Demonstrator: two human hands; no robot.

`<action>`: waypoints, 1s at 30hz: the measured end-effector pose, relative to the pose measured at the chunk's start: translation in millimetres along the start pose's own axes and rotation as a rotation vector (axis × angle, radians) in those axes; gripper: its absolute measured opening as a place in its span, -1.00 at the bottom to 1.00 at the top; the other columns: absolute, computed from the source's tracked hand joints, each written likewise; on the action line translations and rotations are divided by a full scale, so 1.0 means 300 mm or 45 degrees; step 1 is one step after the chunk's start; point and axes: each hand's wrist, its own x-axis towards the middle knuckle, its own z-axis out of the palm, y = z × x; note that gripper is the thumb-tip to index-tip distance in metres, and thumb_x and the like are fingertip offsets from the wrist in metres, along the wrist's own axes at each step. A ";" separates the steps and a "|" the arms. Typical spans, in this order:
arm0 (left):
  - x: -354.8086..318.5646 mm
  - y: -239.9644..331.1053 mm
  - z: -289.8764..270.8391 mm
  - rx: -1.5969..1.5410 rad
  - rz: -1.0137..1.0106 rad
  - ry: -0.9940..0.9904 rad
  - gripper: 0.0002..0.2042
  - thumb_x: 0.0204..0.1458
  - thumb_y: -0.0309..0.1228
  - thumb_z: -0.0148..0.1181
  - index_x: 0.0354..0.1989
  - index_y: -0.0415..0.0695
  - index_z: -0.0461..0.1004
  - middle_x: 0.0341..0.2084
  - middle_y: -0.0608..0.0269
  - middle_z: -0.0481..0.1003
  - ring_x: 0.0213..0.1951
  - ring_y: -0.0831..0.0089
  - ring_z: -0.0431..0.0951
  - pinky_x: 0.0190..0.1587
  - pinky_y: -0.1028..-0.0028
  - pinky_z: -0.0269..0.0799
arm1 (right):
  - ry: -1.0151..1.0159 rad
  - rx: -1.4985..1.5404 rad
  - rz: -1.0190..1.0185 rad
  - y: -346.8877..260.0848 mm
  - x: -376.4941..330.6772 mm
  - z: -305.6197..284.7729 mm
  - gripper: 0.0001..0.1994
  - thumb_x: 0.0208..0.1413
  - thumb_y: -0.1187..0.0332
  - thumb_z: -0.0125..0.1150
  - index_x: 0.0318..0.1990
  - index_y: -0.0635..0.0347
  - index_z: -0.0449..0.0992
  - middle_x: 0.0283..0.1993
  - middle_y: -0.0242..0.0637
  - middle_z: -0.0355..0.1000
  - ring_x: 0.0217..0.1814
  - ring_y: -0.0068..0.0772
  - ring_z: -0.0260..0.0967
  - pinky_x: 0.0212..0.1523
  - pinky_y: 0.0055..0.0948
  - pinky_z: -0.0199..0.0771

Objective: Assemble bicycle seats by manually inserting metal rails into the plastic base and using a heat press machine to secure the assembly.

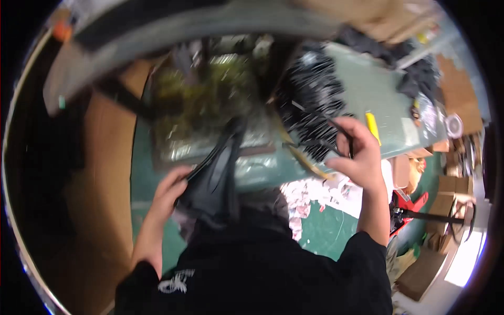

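Observation:
My left hand (170, 190) grips the edge of a limp black piece of material (212, 186), which hangs in a pointed fold in front of my body. My right hand (362, 152) holds dark-handled scissors (317, 143), fingers around the handles. Their blades look spread and point left, apart from the black piece. Beyond the scissors lies a heap of shiny black plastic (315, 89). A thin yellowish strip (307, 161) runs across the table just below the blades. Motion blur hides finer detail.
A plastic-covered stack (210, 105) stands on the green table (362, 79). A yellow-handled tool (372, 127) lies right of my right hand, with a tape roll (453, 126) farther right. A large grey curved object (210, 23) spans the top. White scraps (341, 197) lie below the table edge.

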 end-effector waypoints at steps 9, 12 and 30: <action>0.047 0.041 0.096 0.044 -0.012 -0.306 -0.56 0.35 -0.40 0.19 0.36 -0.29 0.47 0.21 0.13 0.56 0.23 0.39 0.52 0.30 0.39 0.41 | -0.483 -0.233 -0.252 0.117 -0.102 0.355 -0.78 0.15 0.51 0.47 -0.05 0.29 0.75 -0.53 -0.32 0.39 -0.59 -0.45 0.32 -0.53 -0.43 0.31; 0.027 0.035 0.089 0.023 0.095 -0.349 -0.54 0.35 -0.40 0.19 0.38 -0.31 0.46 0.22 0.08 0.58 0.23 0.36 0.55 0.31 0.37 0.42 | -0.491 -0.352 -0.473 0.119 -0.095 0.374 -0.78 0.09 0.51 0.50 -0.08 0.25 0.77 -0.54 -0.34 0.40 -0.64 -0.39 0.35 -0.59 -0.37 0.33; -0.051 0.080 0.154 0.319 0.239 -0.320 -0.40 0.17 -0.21 0.17 0.30 -0.38 0.52 0.16 -0.14 0.59 0.22 0.07 0.58 0.33 0.22 0.38 | -0.801 -0.413 -0.943 -0.017 -0.014 0.448 -0.70 -0.12 0.39 0.57 -0.15 0.16 0.76 -0.53 -0.43 0.29 -0.61 -0.39 0.31 -0.59 -0.35 0.26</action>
